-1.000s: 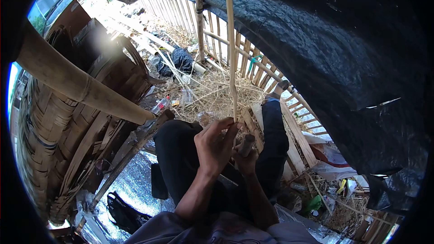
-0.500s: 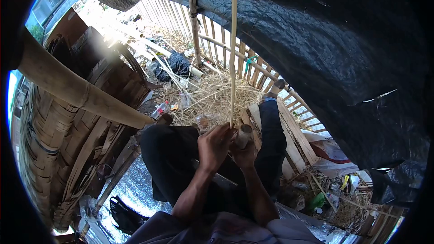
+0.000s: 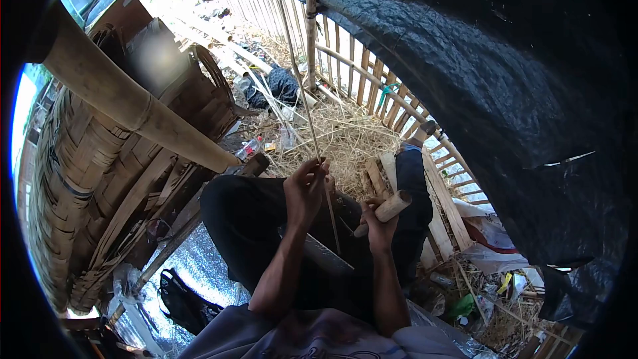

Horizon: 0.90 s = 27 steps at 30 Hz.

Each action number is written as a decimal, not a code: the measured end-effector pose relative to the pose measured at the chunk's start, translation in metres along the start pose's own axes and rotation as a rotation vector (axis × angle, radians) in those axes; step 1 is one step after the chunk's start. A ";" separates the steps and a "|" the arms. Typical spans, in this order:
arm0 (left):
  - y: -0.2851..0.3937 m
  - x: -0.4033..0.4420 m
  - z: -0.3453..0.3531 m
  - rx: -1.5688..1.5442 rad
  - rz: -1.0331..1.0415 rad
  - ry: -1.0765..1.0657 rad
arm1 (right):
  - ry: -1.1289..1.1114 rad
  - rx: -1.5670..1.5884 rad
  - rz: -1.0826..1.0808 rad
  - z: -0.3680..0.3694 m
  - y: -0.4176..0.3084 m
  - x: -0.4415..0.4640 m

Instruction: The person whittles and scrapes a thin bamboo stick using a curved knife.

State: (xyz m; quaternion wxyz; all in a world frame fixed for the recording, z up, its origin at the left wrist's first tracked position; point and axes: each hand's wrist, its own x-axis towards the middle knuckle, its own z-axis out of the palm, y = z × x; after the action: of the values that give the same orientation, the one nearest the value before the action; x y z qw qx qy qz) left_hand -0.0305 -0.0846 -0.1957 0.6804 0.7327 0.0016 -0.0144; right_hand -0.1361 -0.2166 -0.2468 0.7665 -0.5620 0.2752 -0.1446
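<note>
A long thin bamboo strip (image 3: 304, 96) passes through my left hand (image 3: 304, 189), pinched between thumb and fingers. It rises past the top edge of the head view, and its lower end hangs over my lap. My right hand (image 3: 380, 226) is closed around a thick round wooden handle (image 3: 393, 206), tilted up to the right. What the handle joins to is hard to make out. Under my left forearm, a flat grey blade-like piece (image 3: 325, 256) lies across my lap. My hands are apart, between my knees.
Straw and shavings (image 3: 359, 133) cover the ground ahead. A bamboo pole (image 3: 143, 110) and woven bamboo baskets (image 3: 80, 179) stand at left. Dark tarpaulin (image 3: 505, 93) hangs at right beside a bamboo slat fence (image 3: 332, 46). Wooden boards (image 3: 445, 203) lie beside my right leg.
My hands have moved apart, the right one outward with the wooden handle. The bamboo strip now leans left, with its lower end reaching below my left hand. The view has shifted slightly.
</note>
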 end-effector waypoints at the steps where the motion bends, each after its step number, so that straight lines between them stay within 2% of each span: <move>1: 0.003 0.002 -0.002 -0.001 -0.006 0.006 | 0.017 0.045 -0.033 -0.003 -0.001 0.000; 4: 0.022 0.002 -0.004 -0.130 -0.174 0.004 | 0.044 0.113 -0.110 -0.007 -0.006 0.001; 10: 0.003 0.008 -0.014 -0.174 -0.179 -0.013 | 0.105 0.107 -0.191 -0.017 -0.018 0.002; 14: 0.024 0.005 -0.022 -0.151 -0.215 -0.009 | 0.141 0.117 -0.154 -0.019 -0.012 0.001; 18: 0.041 0.002 -0.034 -0.226 -0.110 -0.070 | 0.114 0.129 -0.175 -0.019 -0.009 0.002; 23: 0.079 0.007 -0.054 -0.189 -0.114 -0.185 | 0.116 0.185 -0.166 -0.018 -0.009 0.002; 25: 0.092 0.008 -0.066 -0.264 -0.138 -0.282 | 0.115 0.193 -0.176 -0.019 -0.009 0.003; 26: 0.097 0.009 -0.074 -0.415 -0.118 -0.286 | 0.098 0.197 -0.184 -0.020 -0.009 0.003; 27: 0.099 0.011 -0.080 -0.370 -0.054 -0.319 | 0.089 0.205 -0.193 -0.021 -0.008 0.002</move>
State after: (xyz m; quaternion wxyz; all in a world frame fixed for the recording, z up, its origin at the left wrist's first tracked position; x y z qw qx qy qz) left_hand -0.0158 -0.0126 -0.0910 0.7940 0.5837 -0.0835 -0.1478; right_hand -0.1460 -0.2372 -0.2447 0.7895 -0.4977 0.2372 -0.2698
